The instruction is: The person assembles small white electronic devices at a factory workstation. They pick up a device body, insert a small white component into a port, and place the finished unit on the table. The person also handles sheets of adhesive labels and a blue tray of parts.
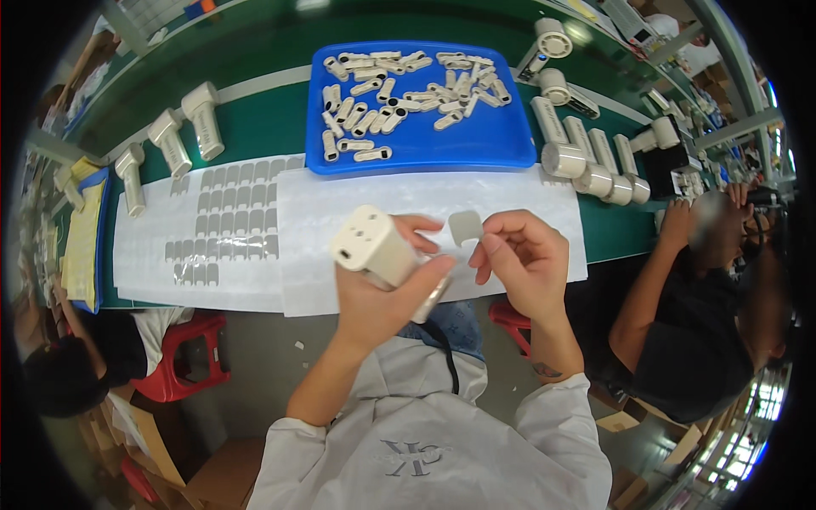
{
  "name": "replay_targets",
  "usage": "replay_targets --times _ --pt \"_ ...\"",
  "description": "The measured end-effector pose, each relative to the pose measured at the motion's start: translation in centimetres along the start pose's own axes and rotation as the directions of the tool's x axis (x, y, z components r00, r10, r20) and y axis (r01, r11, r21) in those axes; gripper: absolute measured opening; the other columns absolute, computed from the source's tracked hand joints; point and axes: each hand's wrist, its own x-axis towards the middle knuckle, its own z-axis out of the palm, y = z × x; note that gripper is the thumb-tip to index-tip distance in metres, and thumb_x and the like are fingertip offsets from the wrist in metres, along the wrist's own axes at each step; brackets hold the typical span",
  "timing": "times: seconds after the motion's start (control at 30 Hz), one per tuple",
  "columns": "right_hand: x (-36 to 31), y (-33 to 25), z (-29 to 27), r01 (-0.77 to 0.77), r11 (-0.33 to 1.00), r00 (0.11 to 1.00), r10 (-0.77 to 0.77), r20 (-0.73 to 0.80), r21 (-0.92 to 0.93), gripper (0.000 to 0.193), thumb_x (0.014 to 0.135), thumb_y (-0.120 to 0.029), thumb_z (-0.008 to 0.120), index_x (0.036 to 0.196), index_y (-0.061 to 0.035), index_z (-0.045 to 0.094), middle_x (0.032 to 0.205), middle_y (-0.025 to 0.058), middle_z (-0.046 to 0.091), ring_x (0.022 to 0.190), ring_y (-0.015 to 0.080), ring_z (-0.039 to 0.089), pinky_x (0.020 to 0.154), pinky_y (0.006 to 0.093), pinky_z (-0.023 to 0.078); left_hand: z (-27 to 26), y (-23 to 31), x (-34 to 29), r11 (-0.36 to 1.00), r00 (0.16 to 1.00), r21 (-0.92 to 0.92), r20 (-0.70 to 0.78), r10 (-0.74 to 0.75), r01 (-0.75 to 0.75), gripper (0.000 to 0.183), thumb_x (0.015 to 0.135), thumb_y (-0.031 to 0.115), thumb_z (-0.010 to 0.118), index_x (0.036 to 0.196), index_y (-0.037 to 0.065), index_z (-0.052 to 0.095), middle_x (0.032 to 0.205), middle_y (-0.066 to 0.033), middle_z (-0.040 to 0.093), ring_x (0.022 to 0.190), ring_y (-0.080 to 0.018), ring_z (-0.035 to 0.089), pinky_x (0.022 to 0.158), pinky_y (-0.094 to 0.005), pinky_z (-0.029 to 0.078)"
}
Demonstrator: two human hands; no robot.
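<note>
My left hand (374,308) is wrapped round a cream-white plastic device with a rounded, block-like end (371,246), thumb along one side, fingers curled behind. That end tips up and to the left, showing small round holes and a dark slot. And over on the other side, my right hand (529,265) has thumb and forefinger pinched together on the edge of a thin grey rounded-square sticker (465,226), the other fingers loosely curled! The sticker is up in the air, just beside the device, a small gap between them.

Below, two white backing sheets (319,191) overlap on the green table (297,100); the left one carries rows of matching grey stickers (238,200). Beyond sits a shallow blue plastic tray (433,151), scattered with small cream-white parts (371,123), most of them toward its far side and left. Off to the left, three cream-white handheld fans (172,144) lie on the table in a slanting line; at the right, more cream-white round-headed units (592,177) lie in a row, their heads toward me.
</note>
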Motion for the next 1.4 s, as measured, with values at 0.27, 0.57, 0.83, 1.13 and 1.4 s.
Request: replay_targets --times 0.27,0.57,0.83,1.13,1.4 --pt "-0.3 0.2 -1.6 0.184 0.983 0.952 -0.185 0.242 0.03 0.021 0.083 0.003 0.063 0.104 0.0055 0.065 0.086 0.0119 0.07 0.068 0.0155 0.069 0.061 0.0244 0.054 0.0 -0.8 -1.0 0.995 0.989 -0.023 0.111 0.094 -0.092 0.03 0.075 -0.006 0.074 0.095 0.005 0.054 0.084 -0.0067 0.065 0.075 -0.0092 0.061 0.064 -0.0227 0.049" --pt "1.3 0.3 -2.6 0.278 0.951 0.858 -0.308 0.411 0.134 0.015 0.076 0.001 0.073 0.091 -0.0014 0.074 0.092 0.0106 0.066 0.079 0.0175 0.062 0.067 0.027 0.047 -0.1 -0.8 -1.2 1.0 0.949 0.009 0.315 -0.002 -0.001 0.026 0.073 0.001 0.078 0.091 0.006 0.059 0.077 -0.0028 0.068 0.069 -0.0095 0.064 0.061 -0.0248 0.049" --pt "1.4 -0.3 -2.6 0.285 0.951 0.795 -0.303 0.526 0.118 0.015 0.075 0.004 0.071 0.088 -0.0011 0.074 0.098 0.0126 0.066 0.082 0.0209 0.065 0.069 0.0282 0.05 -0.4 0.2 -1.0 0.99 0.913 0.137 0.408 -0.017 -0.043 0.027 0.072 0.003 0.08 0.09 0.007 0.06 0.076 -0.0039 0.068 0.065 -0.0136 0.065 0.059 -0.0247 0.049" --pt "1.8 -1.0 -4.0 0.275 0.961 0.75 -0.236 0.618 0.033 0.01 0.074 0.002 0.069 0.083 -0.001 0.072 0.093 0.0122 0.067 0.084 0.022 0.066 0.07 0.0291 0.051 -0.6 0.4 -1.1 0.992 0.865 0.121 0.5 -0.039 -0.025 0.03 0.07 -0.001 0.081 0.088 0.007 0.058 0.077 -0.004 0.066 0.067 -0.0102 0.064 0.059 -0.0228 0.049" --pt "0.7 0.4 -2.5 0.198 0.965 0.928 -0.241 0.285 0.171 0.015 0.074 0.004 0.065 0.089 0.0021 0.064 0.092 0.0156 0.063 0.08 0.0208 0.063 0.071 0.0305 0.053 -2.2 -1.6 -0.4 0.996 0.913 0.065 0.408 0.027 -0.059 0.042 0.069 0.002 0.085 0.096 0.005 0.054 0.082 -0.0072 0.064 0.08 -0.0151 0.064 0.07 -0.0291 0.052"
